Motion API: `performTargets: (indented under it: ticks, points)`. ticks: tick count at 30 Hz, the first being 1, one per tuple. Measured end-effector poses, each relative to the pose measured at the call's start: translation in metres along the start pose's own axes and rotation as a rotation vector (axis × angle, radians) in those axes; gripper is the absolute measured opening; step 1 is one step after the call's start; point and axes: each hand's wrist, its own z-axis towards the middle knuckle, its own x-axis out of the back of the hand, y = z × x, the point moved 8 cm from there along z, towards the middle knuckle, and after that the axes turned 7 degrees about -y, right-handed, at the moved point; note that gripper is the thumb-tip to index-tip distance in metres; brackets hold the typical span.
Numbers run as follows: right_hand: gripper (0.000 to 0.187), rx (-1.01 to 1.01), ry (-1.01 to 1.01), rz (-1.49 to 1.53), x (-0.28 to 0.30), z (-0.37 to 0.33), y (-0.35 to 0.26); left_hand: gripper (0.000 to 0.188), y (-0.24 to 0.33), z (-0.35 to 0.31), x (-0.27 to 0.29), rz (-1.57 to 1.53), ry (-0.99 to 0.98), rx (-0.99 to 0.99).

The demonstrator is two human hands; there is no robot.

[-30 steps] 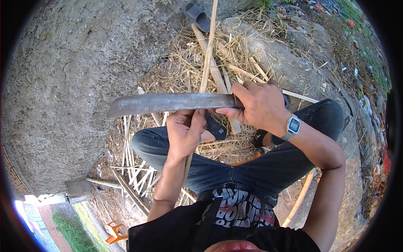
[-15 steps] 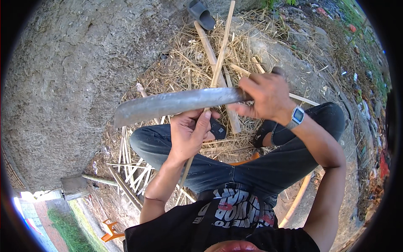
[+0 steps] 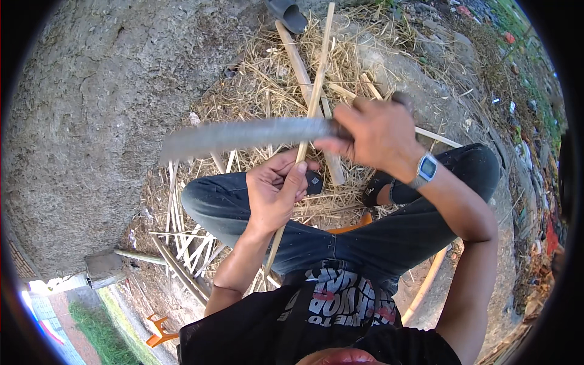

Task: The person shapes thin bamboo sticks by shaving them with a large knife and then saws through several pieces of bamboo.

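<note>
Between the thumb and fingers of my left hand (image 3: 277, 191), a long pale bamboo strip (image 3: 320, 76) is gripped, slanting from near my lap up toward the far side. My right hand (image 3: 380, 134) is wrapped round the dark handle of a machete (image 3: 243, 135). The wide grey blade points left, crosses the strip just beyond my left hand, and is slightly blurred. Whether its edge bites into the strip I cannot tell. Under the strip's far part lies a thicker bamboo piece (image 3: 293, 58) on the straw-like shavings (image 3: 243, 106).
Several cut strips (image 3: 198, 249) lie in a heap left of my bent left knee. A rough grey wall (image 3: 109, 109) rises on the left. A dark slipper (image 3: 289, 15) lies at the far edge, an orange plastic object (image 3: 161, 331) at lower left. Litter is strewn along the right.
The machete has shifted slightly up the picture and its blade is more level and blurred. My right hand has moved a little left; my left hand keeps its hold on the strip.
</note>
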Motion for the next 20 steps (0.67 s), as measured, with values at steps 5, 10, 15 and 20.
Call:
performTargets:
  ticks: [5,10,15,20]
  points:
    - [0.058,-0.169,-0.151,0.089,-0.015,-0.001,0.037,0.021,0.001,0.005,-0.003,0.058,0.039,0.046]
    - [0.062,0.095,-0.059,0.009,-0.007,-0.006,-0.011,0.021,-0.003,0.001,-0.004,0.027,0.070,0.032]
    - [0.059,-0.169,-0.220,0.103,-0.023,-0.009,0.018,0.021,-0.013,0.004,-0.003,-0.058,0.034,0.055]
    - [0.062,0.065,-0.126,0.038,-0.018,-0.011,-0.025,0.024,-0.007,-0.007,0.005,-0.013,0.106,0.037]
